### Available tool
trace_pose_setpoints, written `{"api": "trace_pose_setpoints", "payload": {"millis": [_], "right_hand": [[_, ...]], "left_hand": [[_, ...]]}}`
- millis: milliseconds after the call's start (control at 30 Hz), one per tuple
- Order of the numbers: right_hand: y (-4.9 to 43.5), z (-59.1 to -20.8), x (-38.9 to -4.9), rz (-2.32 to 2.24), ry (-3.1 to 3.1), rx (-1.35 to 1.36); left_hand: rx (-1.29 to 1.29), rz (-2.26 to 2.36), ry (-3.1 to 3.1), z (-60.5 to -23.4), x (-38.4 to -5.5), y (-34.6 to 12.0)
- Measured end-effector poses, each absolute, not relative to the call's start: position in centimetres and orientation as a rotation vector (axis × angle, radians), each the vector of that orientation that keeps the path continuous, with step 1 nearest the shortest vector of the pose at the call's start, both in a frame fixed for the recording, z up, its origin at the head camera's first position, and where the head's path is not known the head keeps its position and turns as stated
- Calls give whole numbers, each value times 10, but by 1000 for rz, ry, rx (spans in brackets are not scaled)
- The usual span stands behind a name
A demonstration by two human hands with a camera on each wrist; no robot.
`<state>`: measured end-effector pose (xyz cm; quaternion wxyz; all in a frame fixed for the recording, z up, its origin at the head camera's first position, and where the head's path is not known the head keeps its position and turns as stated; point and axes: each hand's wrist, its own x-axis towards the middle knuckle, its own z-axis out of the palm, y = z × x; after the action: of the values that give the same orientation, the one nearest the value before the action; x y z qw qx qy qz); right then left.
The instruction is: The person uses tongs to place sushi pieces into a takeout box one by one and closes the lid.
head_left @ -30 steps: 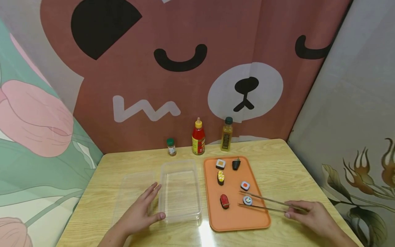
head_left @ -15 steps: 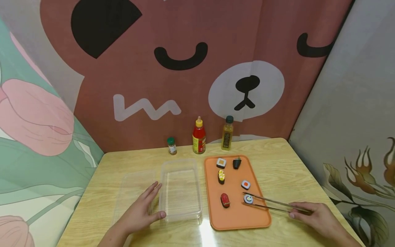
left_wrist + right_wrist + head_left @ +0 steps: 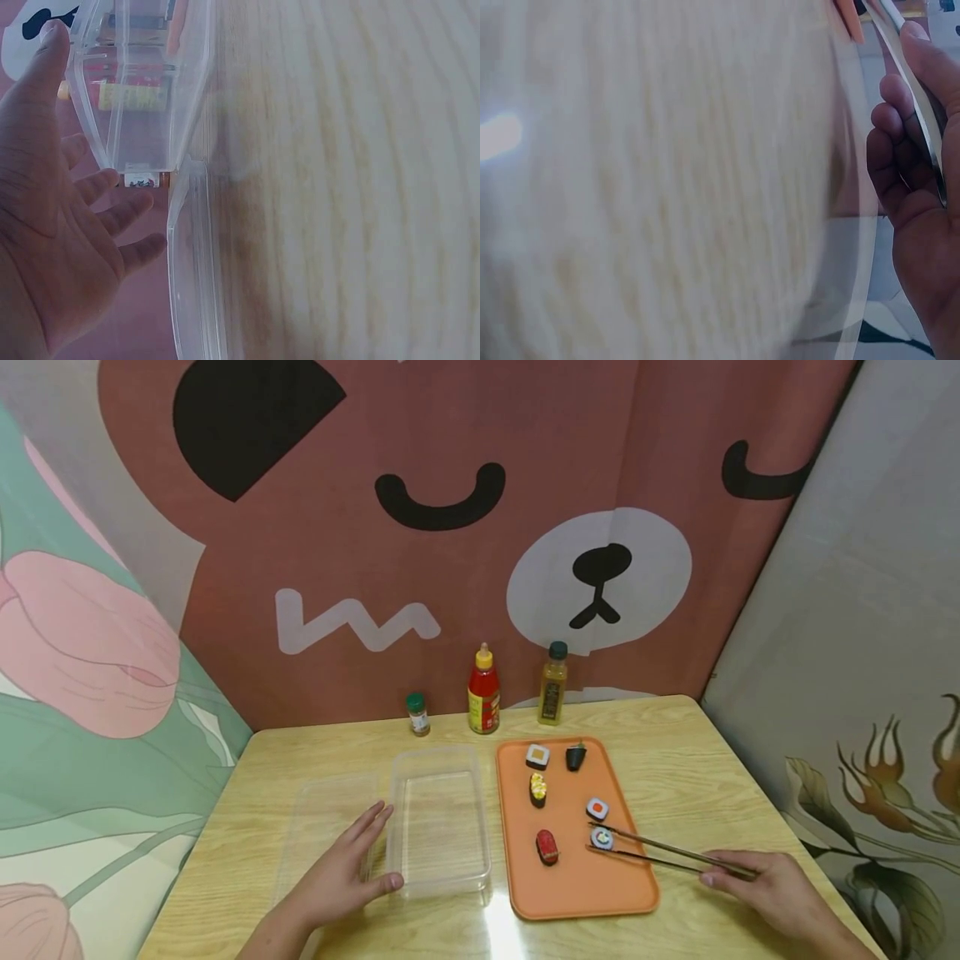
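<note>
My right hand (image 3: pixel 772 889) grips long metal tongs (image 3: pixel 675 849) over the right side of the orange tray (image 3: pixel 577 897). The tong arms lie on either side of a round sushi roll (image 3: pixel 602 837) with a multicoloured centre; whether both touch it I cannot tell. Just beyond sits a roll with an orange-red centre (image 3: pixel 597 808). Fingers spread, my left hand (image 3: pixel 337 881) is beside the clear plastic box (image 3: pixel 442 887), over its flat clear lid (image 3: pixel 330 793). The left wrist view shows that hand's palm (image 3: pixel 67 262) and straight fingers. In the right wrist view, the hand (image 3: pixel 922 232) holds the tongs' metal strip.
Also on the tray are a red-topped sushi (image 3: pixel 547 847), a yellow-topped sushi (image 3: pixel 537 789), a square roll (image 3: pixel 537 755) and a black cone-shaped piece (image 3: pixel 575 757). At the table's back stand a spice jar (image 3: pixel 417 716), a red sauce bottle (image 3: pixel 483 693) and an oil bottle (image 3: pixel 552 693).
The tongs first moved right, then slightly away from me, and their tips drew closer around the multicoloured roll. That roll shifted a little farther back. My left hand stayed still.
</note>
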<state>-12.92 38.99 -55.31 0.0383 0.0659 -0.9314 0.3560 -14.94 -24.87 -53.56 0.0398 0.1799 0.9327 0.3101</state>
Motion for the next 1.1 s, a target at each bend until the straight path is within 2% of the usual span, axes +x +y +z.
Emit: {"api": "trace_pose_setpoints", "payload": {"millis": [1100], "right_hand": [[348,-521,-151,1091,-2747,367]], "left_hand": [[526,984,2780,-531,-153,-250]]}}
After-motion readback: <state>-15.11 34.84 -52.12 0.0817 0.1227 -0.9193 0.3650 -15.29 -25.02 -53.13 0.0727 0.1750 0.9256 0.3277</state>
